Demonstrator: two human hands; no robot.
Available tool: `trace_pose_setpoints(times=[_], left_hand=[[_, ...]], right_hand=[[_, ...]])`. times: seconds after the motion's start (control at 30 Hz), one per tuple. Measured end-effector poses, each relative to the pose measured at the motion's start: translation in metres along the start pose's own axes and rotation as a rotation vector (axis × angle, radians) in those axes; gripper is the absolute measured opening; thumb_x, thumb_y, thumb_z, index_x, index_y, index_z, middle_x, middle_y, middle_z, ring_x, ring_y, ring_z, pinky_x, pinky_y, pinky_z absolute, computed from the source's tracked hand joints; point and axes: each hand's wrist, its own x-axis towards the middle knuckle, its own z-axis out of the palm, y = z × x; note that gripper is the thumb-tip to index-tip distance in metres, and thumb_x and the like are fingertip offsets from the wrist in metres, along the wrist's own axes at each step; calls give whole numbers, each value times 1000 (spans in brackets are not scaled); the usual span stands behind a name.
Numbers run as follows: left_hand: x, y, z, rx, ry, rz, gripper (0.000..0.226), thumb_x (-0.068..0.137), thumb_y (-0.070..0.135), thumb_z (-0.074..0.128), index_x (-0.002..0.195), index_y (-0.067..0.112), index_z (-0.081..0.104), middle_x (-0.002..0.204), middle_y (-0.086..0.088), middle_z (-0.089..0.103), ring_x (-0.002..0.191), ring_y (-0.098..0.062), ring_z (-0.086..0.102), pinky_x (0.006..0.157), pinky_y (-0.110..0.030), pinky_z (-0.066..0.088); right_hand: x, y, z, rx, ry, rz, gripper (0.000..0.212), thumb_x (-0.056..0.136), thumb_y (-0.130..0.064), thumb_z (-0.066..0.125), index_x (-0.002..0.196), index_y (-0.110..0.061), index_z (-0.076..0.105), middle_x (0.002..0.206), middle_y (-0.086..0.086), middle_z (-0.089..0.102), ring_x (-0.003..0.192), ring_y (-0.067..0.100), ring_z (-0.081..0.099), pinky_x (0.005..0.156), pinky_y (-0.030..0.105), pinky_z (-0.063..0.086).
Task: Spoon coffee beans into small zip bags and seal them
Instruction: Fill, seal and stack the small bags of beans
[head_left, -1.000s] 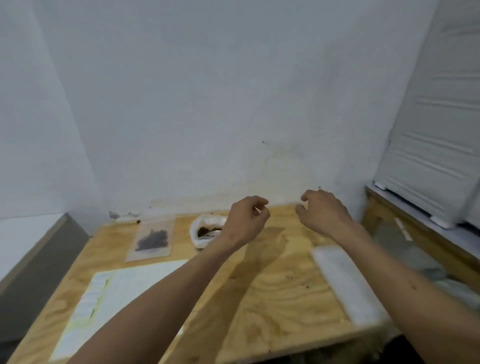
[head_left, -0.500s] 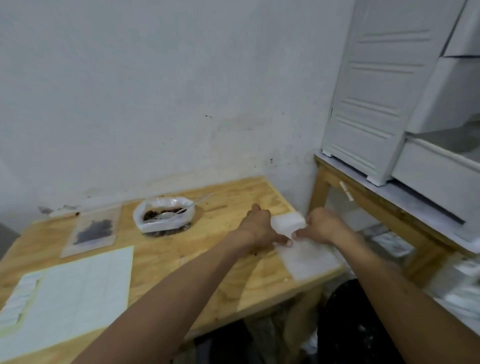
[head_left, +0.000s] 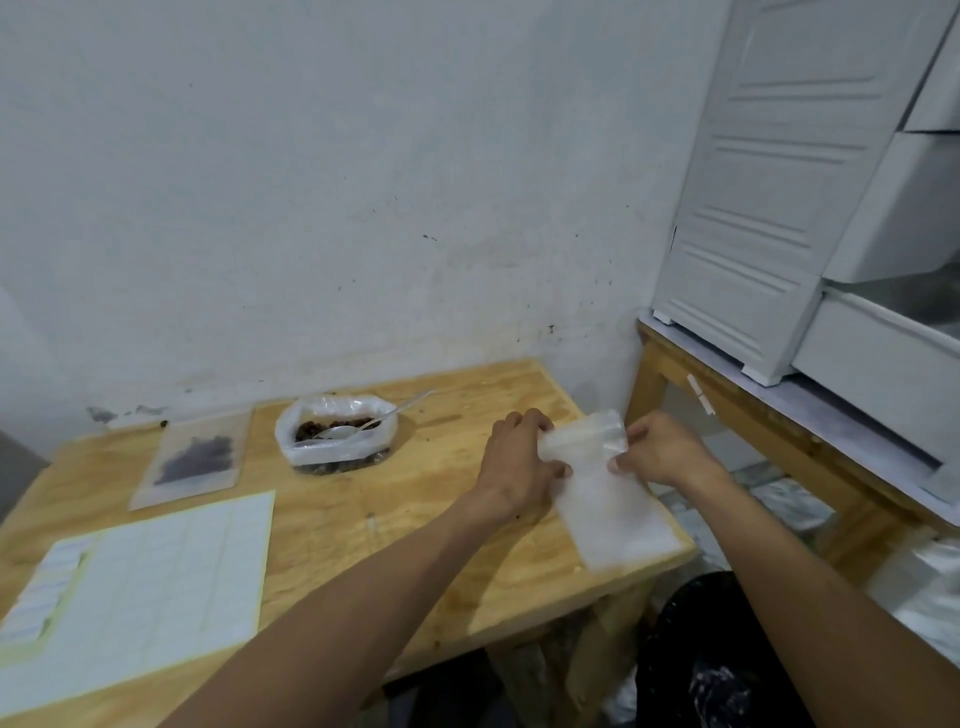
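Observation:
A stack of empty clear zip bags (head_left: 615, 512) lies on the right end of the wooden table (head_left: 415, 483). My left hand (head_left: 517, 467) and my right hand (head_left: 657, 449) each pinch a side of the top zip bag (head_left: 584, 441), whose far end is lifted off the stack. An open plastic bag of coffee beans (head_left: 336, 434) stands at the back of the table with a metal spoon (head_left: 371, 423) resting in it. A sealed zip bag with beans (head_left: 195, 460) lies flat to its left.
A sheet of white labels (head_left: 140, 587) covers the table's front left. A second wooden table (head_left: 779, 441) carrying a white plastic drawer unit (head_left: 810, 208) stands to the right, with a gap between the tables. The wall is close behind.
The view swung right and down. Both hands dropped from mid-air to the stack of zip bags, took hold of the top bag and lifted its far end.

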Motion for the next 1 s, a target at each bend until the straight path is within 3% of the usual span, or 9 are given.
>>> trace_pose_setpoints(times=[0.1,0.23,0.37,0.5,0.57,0.63,0.73,0.87,1.0], left_hand=[[2,-2,-3,-39,40,15,50,86,24,79,132,17,59,125,-5,57,117,-24,49,93,-32,43],[0,2,-15,-264,106,10,24,88,16,78,108,12,67,101,1,64,91,-14,56,74,-19,43],[2,4,-33,-431,114,-16,11,88,14,79,91,14,68,86,0,67,77,-10,59,68,-15,47],[2,-1,-52,-460,102,4,4,92,13,75,91,12,71,82,-4,68,73,-14,64,72,-34,58],[0,-3,-62,-501,135,-9,7,95,9,71,95,3,72,78,-7,67,62,-12,64,65,-31,58],[-2,-4,-75,-516,187,-18,9,96,8,70,94,-1,72,71,-8,66,55,-10,62,62,-30,58],[-4,-6,-100,-532,291,-1,7,93,10,74,87,7,72,68,-4,69,57,-11,64,64,-32,57],[-15,-1,-138,-505,476,106,10,93,14,74,84,12,70,77,2,71,68,-7,64,65,-24,54],[-24,-3,-169,-365,602,207,12,93,12,74,85,7,68,82,1,72,74,-6,65,63,-22,52]], right_hand=[[-1,-1,-8,53,-18,8,47,72,-11,90,112,-8,67,111,10,70,105,29,68,92,44,58],[-8,-8,-24,129,-115,-26,22,77,5,84,88,-5,68,87,11,71,73,20,67,60,28,58],[-17,-24,-36,184,-127,-72,21,81,7,81,97,0,69,92,14,72,73,19,68,52,23,57],[-20,-43,-33,163,-135,-91,26,83,6,79,106,1,68,97,18,73,73,23,69,68,35,64],[-21,-54,-29,161,-134,-97,35,83,2,80,115,2,65,99,17,73,72,22,69,65,30,62],[-21,-68,-24,133,-79,-137,45,83,-9,83,122,-5,62,107,12,71,89,24,70,75,29,58],[-22,-97,-16,130,109,-279,30,84,-34,82,102,-12,72,107,5,74,104,25,69,94,40,56],[-37,-149,-9,439,81,-348,46,91,-48,69,78,-5,74,75,5,76,65,19,72,69,36,62],[-54,-197,1,558,-89,-327,40,90,-44,67,83,-6,77,79,8,80,60,17,73,58,28,59]])
